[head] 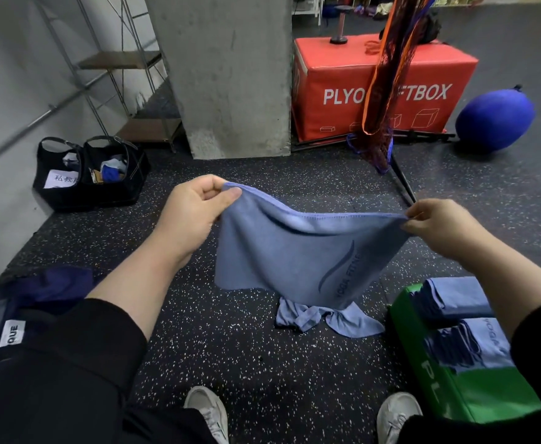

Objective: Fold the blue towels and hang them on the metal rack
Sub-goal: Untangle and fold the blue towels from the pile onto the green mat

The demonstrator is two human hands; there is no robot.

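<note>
Because a neat fold needs a taut top edge, the left hand (pixel 192 209) and right hand (pixel 436 224) each pinch a corner of the blue towel (pixel 295 261), stretching it above the floor (pixel 246 363).

Counted: two hands, left (pixel 195 206) and right (pixel 436 224). Blue towels, four: one held (pixel 295 251), one crumpled on the floor (pixel 327 317), two folded (pixel 455 298) (pixel 474 347). One red box (pixel 343 78), one green box (pixel 487 395). Two black bags (pixel 57 174) (pixel 115 184). One blue ball (pixel 495 118). Two shoes (pixel 210 411) (pixel 395 413).

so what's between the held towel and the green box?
In the head view, a crumpled blue towel lies on the floor between the held towel and the green box.
</note>
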